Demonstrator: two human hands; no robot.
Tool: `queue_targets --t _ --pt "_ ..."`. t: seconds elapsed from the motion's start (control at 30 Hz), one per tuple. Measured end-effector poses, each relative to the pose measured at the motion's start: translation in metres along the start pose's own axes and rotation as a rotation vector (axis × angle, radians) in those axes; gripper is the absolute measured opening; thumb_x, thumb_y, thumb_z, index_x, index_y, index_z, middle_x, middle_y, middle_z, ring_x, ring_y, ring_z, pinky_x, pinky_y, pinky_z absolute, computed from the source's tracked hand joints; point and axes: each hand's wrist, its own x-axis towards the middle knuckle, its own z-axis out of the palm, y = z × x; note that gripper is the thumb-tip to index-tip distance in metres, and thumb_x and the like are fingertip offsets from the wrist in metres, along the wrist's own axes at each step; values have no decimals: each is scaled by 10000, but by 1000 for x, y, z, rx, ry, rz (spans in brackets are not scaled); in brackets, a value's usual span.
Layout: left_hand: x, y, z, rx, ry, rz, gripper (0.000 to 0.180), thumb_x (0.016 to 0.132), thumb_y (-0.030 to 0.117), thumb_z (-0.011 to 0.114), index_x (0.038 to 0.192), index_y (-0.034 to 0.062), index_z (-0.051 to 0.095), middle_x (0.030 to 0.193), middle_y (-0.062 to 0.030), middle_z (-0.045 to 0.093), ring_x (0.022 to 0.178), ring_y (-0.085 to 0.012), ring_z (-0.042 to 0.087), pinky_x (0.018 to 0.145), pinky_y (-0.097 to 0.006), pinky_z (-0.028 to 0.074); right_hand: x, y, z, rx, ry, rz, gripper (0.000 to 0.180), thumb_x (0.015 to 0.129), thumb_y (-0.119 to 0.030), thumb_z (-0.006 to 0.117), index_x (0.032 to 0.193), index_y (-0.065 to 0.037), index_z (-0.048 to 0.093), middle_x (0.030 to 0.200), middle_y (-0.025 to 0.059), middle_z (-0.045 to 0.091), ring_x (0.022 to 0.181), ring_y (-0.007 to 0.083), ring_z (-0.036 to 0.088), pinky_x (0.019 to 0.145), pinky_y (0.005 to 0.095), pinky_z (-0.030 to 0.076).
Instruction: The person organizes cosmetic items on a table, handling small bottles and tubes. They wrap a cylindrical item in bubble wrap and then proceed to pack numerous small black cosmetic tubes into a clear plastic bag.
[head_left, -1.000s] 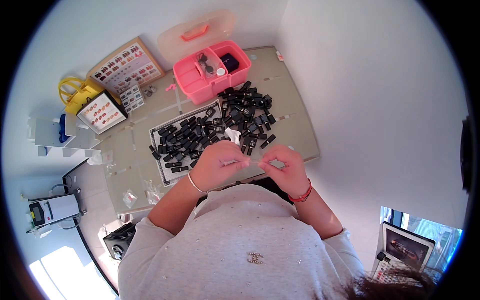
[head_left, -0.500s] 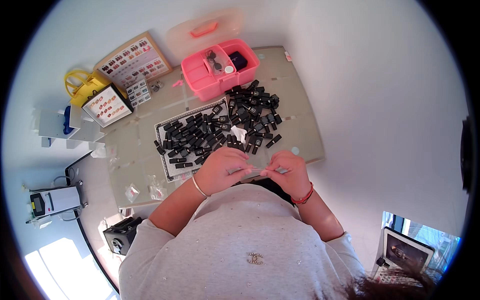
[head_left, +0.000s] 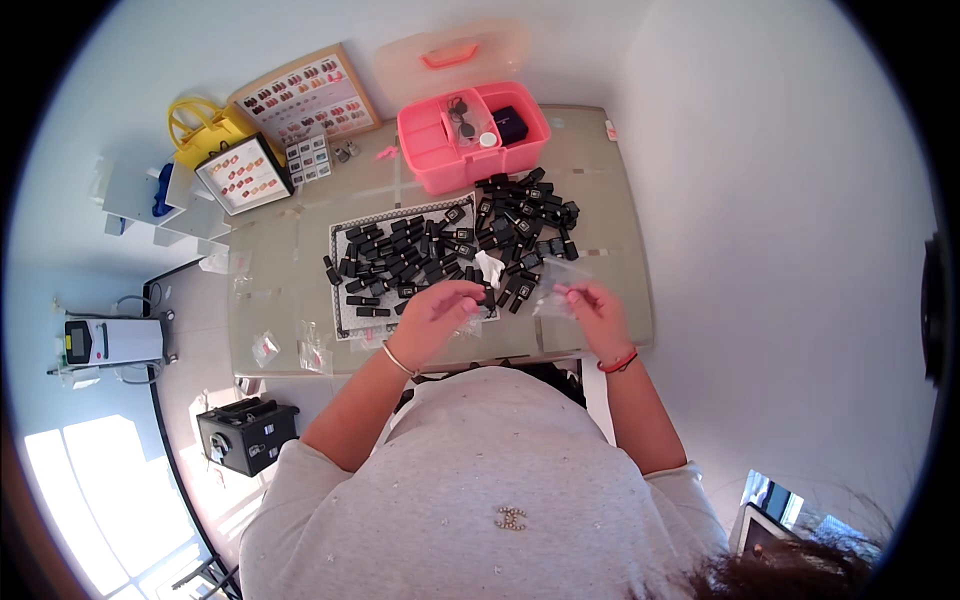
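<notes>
A small clear plastic bag (head_left: 556, 288) hangs from the fingers of my right hand (head_left: 598, 315), pinched at its edge, over the right side of the table. My left hand (head_left: 438, 318) is over the front of the patterned tray, its fingers curled together; whatever may be in them is too small to make out. Below the hands lie many small black nail polish bottles, one pile on the tray (head_left: 345, 324) and another pile (head_left: 525, 215) to its right. A crumpled white tissue (head_left: 489, 268) rests between the two piles.
A pink case (head_left: 440, 180) with its lid up stands at the back. Colour sample boards (head_left: 305, 95), a framed display (head_left: 245, 178) and a yellow handbag (head_left: 215, 130) are at the back left. Plastic packets (head_left: 265, 348) lie near the left front edge. A black case (head_left: 248, 435) stands on the floor.
My hands have moved apart from a thin clear item held between them. The clear bag now hangs from my right hand alone. The view has shifted slightly.
</notes>
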Motion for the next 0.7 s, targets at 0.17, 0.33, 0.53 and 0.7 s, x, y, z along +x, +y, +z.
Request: queue_targets --t 0.17,0.33,0.53,0.7 --pt "-8 -90 -43 200 234 -223 253 968 165 633 1187 38 648 1097 -71 695 1003 -155 658 879 -296 520 37 96 -95 -230 195 243 96 955 -68 591 968 27 584 979 94 739 799 119 636 710 259 512" --pt "-30 -175 -40 599 417 -249 326 915 248 703 1188 85 631 984 -113 716 877 -174 705 731 -309 560 44 145 -126 -756 359 353 323 890 -147 659 1148 31 581 1143 200 674 1006 302 655 882 391 515" --pt "-6 -206 -24 306 655 -559 320 902 238 718 1094 72 525 900 -101 707 664 -169 698 504 -308 536 27 147 -133 -865 406 115 470 841 -109 692 1278 -22 540 1192 200 612 1139 339 590 971 418 475" --pt "7 -216 -28 230 720 -558 280 872 164 738 1040 69 535 858 -91 696 645 -176 700 477 -300 517 22 128 -120 -726 337 -53 405 805 -32 676 1201 -32 591 1154 156 619 1074 321 594 937 400 490"
